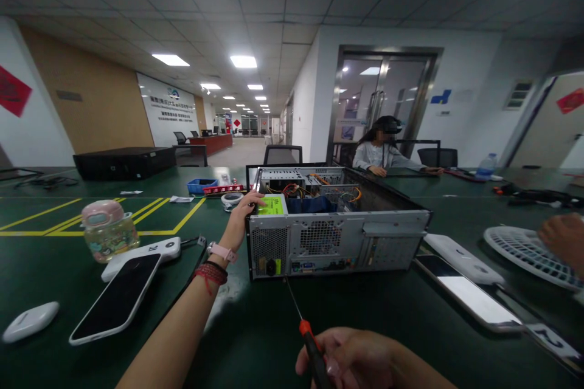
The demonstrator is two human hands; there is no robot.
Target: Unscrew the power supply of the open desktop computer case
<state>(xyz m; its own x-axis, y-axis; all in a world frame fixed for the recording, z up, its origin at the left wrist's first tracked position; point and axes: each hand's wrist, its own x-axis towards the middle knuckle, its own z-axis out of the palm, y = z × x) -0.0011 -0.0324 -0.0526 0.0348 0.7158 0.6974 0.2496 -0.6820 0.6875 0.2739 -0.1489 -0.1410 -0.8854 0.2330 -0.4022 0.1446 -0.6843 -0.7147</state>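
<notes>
An open desktop computer case (337,225) lies on its side on the green table, its rear panel facing me. My left hand (241,213) grips its left rear corner, fingers bent over the top of the power supply (272,205) with its yellow-green label. My right hand (347,352) is closed around the red and black handle of a screwdriver (308,334). The thin shaft points away from me, and its tip is at the lower edge of the rear panel, right of the power socket. Whether the tip sits in a screw is too small to tell. Coloured cables show inside the case.
Left of me are a cup (109,228), a phone (116,298), a white device and an earbud case (31,321). On the right lie another phone (469,292) and a white fan grille (524,252), a person's hand over it. Another person (378,152) sits across the table.
</notes>
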